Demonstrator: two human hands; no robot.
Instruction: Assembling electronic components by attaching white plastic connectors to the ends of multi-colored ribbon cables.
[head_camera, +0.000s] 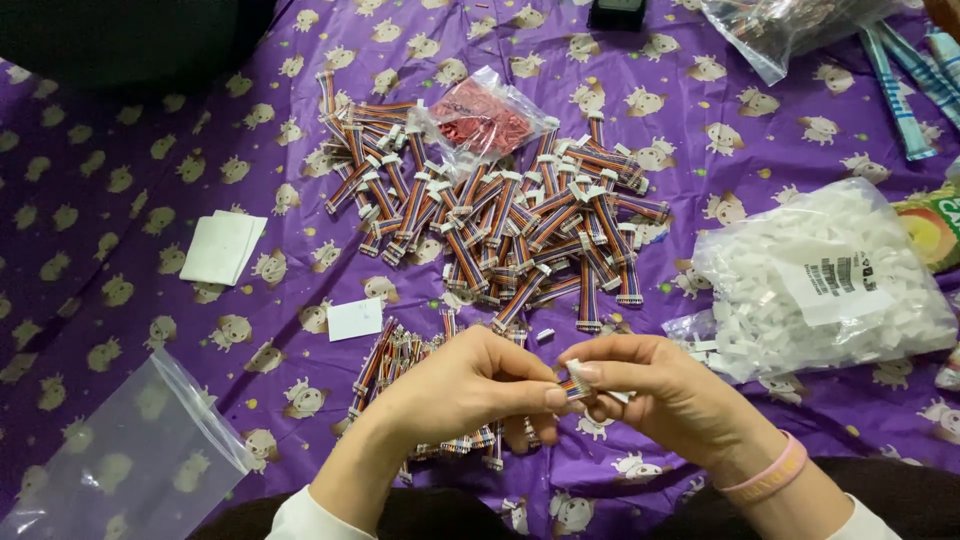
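Both hands met over the purple worktop (120, 120) — the left hand (470, 385) pinching a short ribbon cable (572, 388) and the right hand (660, 390) gripping its white connector end — with the loose cable heap (500, 220) just beyond for easy reach

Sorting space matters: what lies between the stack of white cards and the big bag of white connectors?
In the head view, the large pile of multicoloured ribbon cables lies between the white cards and connector bag.
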